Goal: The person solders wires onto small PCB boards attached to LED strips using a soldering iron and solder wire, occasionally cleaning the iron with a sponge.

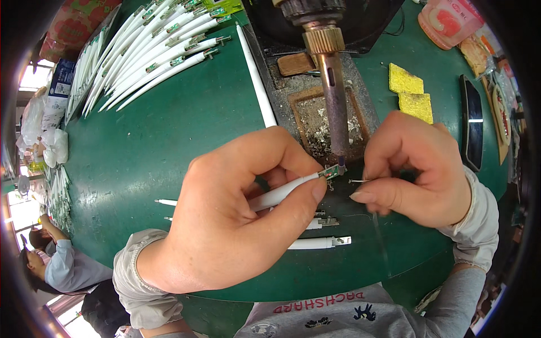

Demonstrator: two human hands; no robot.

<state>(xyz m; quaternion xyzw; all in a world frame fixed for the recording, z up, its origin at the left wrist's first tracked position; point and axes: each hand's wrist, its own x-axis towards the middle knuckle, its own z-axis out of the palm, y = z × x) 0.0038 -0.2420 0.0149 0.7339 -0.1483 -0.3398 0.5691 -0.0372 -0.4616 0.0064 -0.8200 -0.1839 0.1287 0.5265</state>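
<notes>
My left hand (225,219) is closed around a white stylus pen (279,194). A small green circuit board (331,172) sticks out of the pen's end, right at the tip of the upright soldering iron (335,107); I cannot tell whether they touch. Just to the right, my right hand (417,174) pinches a tiny thin metal pin (356,181) between thumb and forefinger. Its far end lies hidden in the fingers. Below the left hand, another white pen (313,243) with an exposed metal end lies on the table, with more pens partly covered by the hand.
A dirty solder tray (298,121) sits under the iron. Several white pens with boards (163,62) are heaped at the far left. Yellow sponges (406,79), a dark phone-like slab (472,124) and a pink tub (449,22) stand at right. Another person (73,265) sits at far left.
</notes>
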